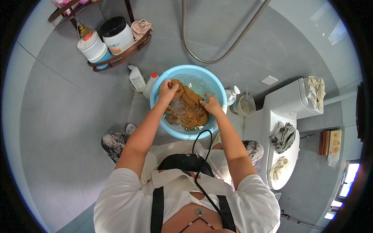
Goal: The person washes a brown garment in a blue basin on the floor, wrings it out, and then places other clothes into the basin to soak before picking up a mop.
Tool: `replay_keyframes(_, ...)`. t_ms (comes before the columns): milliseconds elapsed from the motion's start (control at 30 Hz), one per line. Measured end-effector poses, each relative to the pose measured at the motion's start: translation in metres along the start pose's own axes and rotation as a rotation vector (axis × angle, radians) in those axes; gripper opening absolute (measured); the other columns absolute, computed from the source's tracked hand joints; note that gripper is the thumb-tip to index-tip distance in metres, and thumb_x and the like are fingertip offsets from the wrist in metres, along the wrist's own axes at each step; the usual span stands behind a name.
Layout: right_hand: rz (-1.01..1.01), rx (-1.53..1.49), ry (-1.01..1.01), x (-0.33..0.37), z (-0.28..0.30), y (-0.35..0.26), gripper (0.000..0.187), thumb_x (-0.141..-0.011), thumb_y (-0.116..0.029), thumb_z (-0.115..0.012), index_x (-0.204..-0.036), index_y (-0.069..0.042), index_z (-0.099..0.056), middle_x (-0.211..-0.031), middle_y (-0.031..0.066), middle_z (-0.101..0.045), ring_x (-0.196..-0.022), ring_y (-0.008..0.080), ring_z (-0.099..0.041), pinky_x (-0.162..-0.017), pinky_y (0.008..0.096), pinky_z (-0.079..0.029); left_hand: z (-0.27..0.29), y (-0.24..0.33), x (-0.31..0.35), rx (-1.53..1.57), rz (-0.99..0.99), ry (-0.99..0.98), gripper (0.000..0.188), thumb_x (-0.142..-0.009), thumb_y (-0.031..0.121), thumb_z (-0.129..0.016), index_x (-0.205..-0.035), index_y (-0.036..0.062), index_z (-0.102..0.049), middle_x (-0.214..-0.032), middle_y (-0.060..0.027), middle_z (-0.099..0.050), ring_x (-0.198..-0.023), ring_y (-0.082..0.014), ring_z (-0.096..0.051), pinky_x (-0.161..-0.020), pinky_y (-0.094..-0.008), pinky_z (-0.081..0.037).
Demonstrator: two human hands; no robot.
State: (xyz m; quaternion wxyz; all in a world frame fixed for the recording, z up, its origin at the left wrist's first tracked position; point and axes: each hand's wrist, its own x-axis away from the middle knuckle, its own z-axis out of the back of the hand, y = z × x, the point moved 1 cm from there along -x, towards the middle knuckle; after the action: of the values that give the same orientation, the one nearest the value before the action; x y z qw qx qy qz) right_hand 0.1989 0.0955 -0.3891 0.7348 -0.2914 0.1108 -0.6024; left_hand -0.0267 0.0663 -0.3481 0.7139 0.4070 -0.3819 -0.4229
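Observation:
A light-blue basin (pixel 162 123) of water stands before me, with a wet brown cloth (pixel 190 110) bunched and partly under water in it. My left hand (pixel 168 91) is closed on the cloth's upper left part, holding a fold at the water's surface. At the cloth's right edge, my right hand (pixel 211 104) has its fingers apart and touches the fabric. Some of its fingertips are hard to make out against the water. Small bubbles and ripples surround the cloth.
Left of the basin stand a white bottle (pixel 136 79) and a red-capped bottle (pixel 150 86). A white pump bottle (pixel 232 95) and clear cup (pixel 246 105) are to its right. The toilet (pixel 286 171) bears cloths. A corner shelf (pixel 120 57) holds tubs; a shower hose (pixel 229 50) hangs beyond.

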Motion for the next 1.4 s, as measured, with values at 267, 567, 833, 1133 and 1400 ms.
replay_keyframes(267,-0.213,0.343,-0.174,-0.005,-0.023,-0.009,0.05,-0.076,-0.034,-0.058,-0.116,-0.007,-0.045,-0.102,0.0182,-0.057,-0.095,0.0325,-0.055,-0.081,0.0394,-0.045,-0.01,-0.018,0.002,-0.955,-0.65,0.002,0.053,-0.067,0.004,-0.062,-0.115,-0.0043,-0.041,-0.129,-0.0185,-0.03,-0.116,-0.032,-0.035,-0.095,-0.0378,-0.033)
replay_keyframes(567,-0.196,-0.031,-0.002,-0.042,-0.064,0.02,0.044,-0.073,-0.019,-0.054,-0.113,-0.002,-0.046,-0.099,0.0211,-0.056,-0.094,0.0315,-0.055,-0.08,0.0393,-0.044,-0.027,-0.068,-0.019,-0.832,-0.147,-0.235,0.042,-0.066,0.007,-0.065,-0.1,0.0015,-0.041,-0.115,-0.0204,-0.039,-0.096,-0.0366,-0.051,-0.08,-0.0433,-0.044)
replay_keyframes(833,-0.232,-1.179,-0.425,-0.016,0.031,-0.037,0.059,-0.073,-0.021,-0.063,-0.122,0.004,-0.039,-0.111,0.0151,-0.051,-0.1,0.0227,-0.05,-0.087,0.0331,-0.041,-0.012,-0.019,0.003,-0.667,-0.173,-0.219,0.074,-0.062,0.024,-0.072,-0.122,0.0093,-0.032,-0.128,-0.02,-0.024,-0.116,-0.0368,-0.034,-0.09,-0.0453,-0.035)
replay_keyframes(1133,0.012,-1.393,-0.302,0.007,0.073,-0.084,0.052,-0.077,-0.025,-0.063,-0.116,0.003,-0.045,-0.107,0.0121,-0.054,-0.093,0.0202,-0.055,-0.082,0.0303,-0.045,-0.022,-0.033,-0.017,-0.136,-0.25,-0.419,0.072,-0.063,0.016,-0.065,-0.128,0.0068,-0.035,-0.118,-0.0132,-0.043,-0.11,-0.0274,-0.041,-0.091,-0.0359,-0.035)
replay_keyframes(1400,-0.124,-1.115,0.068,-0.002,0.049,-0.044,0.038,-0.087,-0.03,-0.048,-0.106,0.003,-0.053,-0.093,0.0071,-0.059,-0.081,0.0157,-0.055,-0.075,0.0284,-0.044,-0.023,0.0,0.005,1.206,0.161,-0.341,0.05,-0.07,0.01,-0.051,-0.119,0.0059,-0.042,-0.111,-0.0088,-0.051,-0.101,-0.0241,-0.05,-0.088,-0.0373,-0.04)
